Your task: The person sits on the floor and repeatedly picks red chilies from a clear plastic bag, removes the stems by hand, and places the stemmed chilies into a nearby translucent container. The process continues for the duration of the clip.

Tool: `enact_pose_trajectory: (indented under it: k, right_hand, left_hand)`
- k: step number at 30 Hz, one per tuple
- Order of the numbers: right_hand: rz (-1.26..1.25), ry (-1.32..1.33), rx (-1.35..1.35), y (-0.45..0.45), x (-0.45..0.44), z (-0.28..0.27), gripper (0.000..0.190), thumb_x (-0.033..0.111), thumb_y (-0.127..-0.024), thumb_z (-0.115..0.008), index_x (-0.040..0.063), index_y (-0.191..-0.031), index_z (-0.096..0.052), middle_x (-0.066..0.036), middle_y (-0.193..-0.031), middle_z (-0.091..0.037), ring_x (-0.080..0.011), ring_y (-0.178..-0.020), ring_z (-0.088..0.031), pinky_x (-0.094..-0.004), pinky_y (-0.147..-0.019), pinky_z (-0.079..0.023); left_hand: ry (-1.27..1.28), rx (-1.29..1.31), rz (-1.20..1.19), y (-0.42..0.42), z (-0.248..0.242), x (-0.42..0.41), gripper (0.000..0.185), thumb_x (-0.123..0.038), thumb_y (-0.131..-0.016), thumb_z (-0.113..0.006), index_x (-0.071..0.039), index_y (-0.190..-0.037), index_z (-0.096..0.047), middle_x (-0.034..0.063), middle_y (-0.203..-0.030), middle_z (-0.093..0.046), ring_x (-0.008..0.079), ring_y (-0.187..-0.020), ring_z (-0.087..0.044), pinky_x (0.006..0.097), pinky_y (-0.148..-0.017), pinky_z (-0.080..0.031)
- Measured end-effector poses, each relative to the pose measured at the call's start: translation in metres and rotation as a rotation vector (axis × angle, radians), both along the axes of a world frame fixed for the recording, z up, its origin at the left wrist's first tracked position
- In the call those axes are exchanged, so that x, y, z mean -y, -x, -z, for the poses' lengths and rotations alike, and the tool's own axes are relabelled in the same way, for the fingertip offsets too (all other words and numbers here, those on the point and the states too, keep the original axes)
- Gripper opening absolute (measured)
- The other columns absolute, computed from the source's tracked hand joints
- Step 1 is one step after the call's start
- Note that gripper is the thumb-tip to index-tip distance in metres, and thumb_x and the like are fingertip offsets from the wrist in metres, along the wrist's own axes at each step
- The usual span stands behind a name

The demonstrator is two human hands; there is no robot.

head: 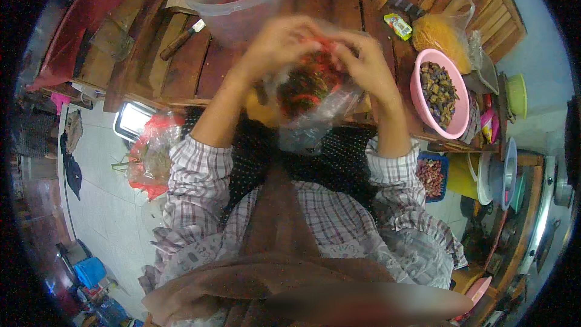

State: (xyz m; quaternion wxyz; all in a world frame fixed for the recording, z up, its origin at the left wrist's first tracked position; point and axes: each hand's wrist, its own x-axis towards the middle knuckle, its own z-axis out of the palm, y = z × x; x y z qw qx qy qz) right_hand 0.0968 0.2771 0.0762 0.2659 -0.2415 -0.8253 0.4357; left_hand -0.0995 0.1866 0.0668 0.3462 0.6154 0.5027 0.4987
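Observation:
A clear plastic bag (302, 122) of red and dark green pieces, which look like chillies or cut vegetables, hangs between my hands above the front edge of the wooden bench. My left hand (290, 41) grips the bag's upper left part. On the upper right side, my right hand (361, 56) has its thumb and fingers on the bag, near some bright red material (324, 45). Both hands are blurred, and the fingertips partly hide each other. A translucent plastic bucket (231, 13) stands just beyond my left hand, with something red inside.
At left on the wooden bench (181, 77) lies a wooden-handled knife (177, 45). To the right are a pink bowl (415, 95) of chopped brownish pieces, a bag of yellow-orange food (438, 38) and a green sachet (398, 26). Below sit a blue basket (442, 195) and a red-and-clear plastic bag (154, 159).

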Motion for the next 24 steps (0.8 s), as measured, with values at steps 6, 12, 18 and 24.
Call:
enact_pose_trajectory:
  k: [6,12,18,24]
  right_hand:
    - [0.071,-0.071,0.012,-0.008,-0.007,-0.004,0.02,0.004,-0.088,-0.062,-0.001,-0.105,-0.071,-0.003,-0.079,-0.066,-0.0096,-0.068,-0.057,-0.0255,-0.065,-0.048]
    - [0.091,-0.423,-0.069,-0.007,-0.01,-0.005,0.016,0.004,-0.08,-0.069,0.0,-0.095,-0.072,-0.007,-0.083,-0.068,-0.014,-0.073,-0.063,-0.026,-0.065,-0.049]
    - [0.108,-0.525,-0.06,-0.001,0.0,-0.011,0.013,0.007,-0.077,-0.073,0.0,-0.088,-0.071,-0.01,-0.079,-0.065,-0.0168,-0.07,-0.064,-0.0269,-0.064,-0.049]
    - [0.206,-0.615,-0.109,0.0,0.01,-0.014,0.01,0.007,-0.079,-0.072,-0.001,-0.083,-0.068,-0.009,-0.075,-0.063,-0.0158,-0.067,-0.062,-0.0277,-0.062,-0.047]
  left_hand:
    - [-0.112,-0.068,-0.145,0.004,-0.003,-0.002,0.024,-0.024,-0.087,-0.072,-0.005,-0.102,-0.068,0.005,-0.091,-0.071,0.0117,-0.083,-0.063,0.0298,-0.075,-0.052]
    - [-0.087,-0.132,-0.192,0.0,-0.004,0.0,0.023,-0.023,-0.085,-0.074,-0.006,-0.1,-0.07,0.0047,-0.09,-0.071,0.0104,-0.08,-0.063,0.0293,-0.072,-0.052]
    - [-0.202,-0.254,-0.167,-0.009,0.001,-0.003,0.025,-0.022,-0.084,-0.075,-0.004,-0.101,-0.07,0.0038,-0.083,-0.07,0.008,-0.072,-0.062,0.0269,-0.065,-0.052]
    - [-0.131,-0.056,-0.229,-0.027,0.001,-0.004,0.021,-0.021,-0.09,-0.069,-0.001,-0.098,-0.068,0.003,-0.082,-0.069,0.0085,-0.07,-0.06,0.0244,-0.061,-0.05]
